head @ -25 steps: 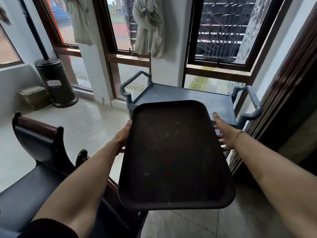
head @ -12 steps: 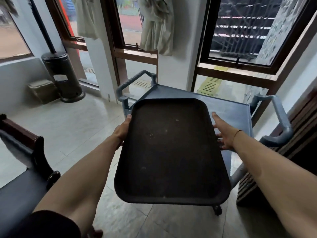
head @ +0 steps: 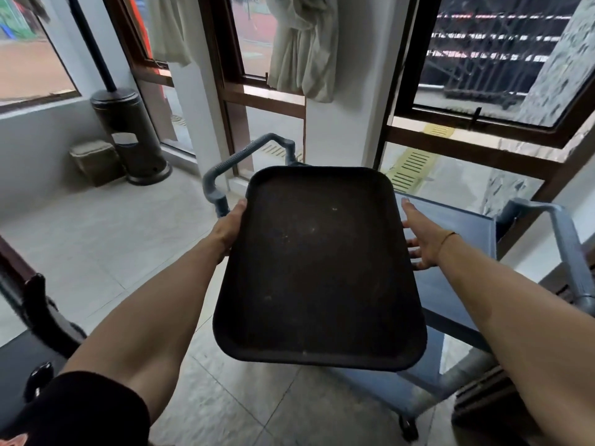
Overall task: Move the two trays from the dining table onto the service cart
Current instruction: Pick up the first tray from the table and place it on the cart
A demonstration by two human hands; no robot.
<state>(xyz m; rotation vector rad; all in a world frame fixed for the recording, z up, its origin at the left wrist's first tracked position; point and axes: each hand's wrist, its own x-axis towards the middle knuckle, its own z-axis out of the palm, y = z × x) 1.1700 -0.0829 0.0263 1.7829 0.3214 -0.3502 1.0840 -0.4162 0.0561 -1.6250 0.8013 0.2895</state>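
Observation:
I hold a dark brown rectangular tray (head: 317,268) in front of me, level and empty. My left hand (head: 230,228) grips its left long edge. My right hand (head: 421,243) holds its right edge, fingers spread under the rim. The tray's far half hangs above the top shelf of the grey-blue service cart (head: 450,226), and I cannot tell whether it touches the shelf. The cart's left handle (head: 225,169) rises just beyond my left hand; its right handle (head: 570,246) is at the frame's right. No second tray and no dining table are in view.
A dark wooden chair (head: 35,313) with a black seat stands at the lower left. A tall dark patio heater (head: 128,136) and a small box (head: 96,162) are in the back left corner. Windows and tied curtains (head: 302,49) line the wall behind the cart.
I have stepped closer to the cart and carried the tray forward over its top shelf. The chair has slid off to the left of the view. Both hands keep their hold.

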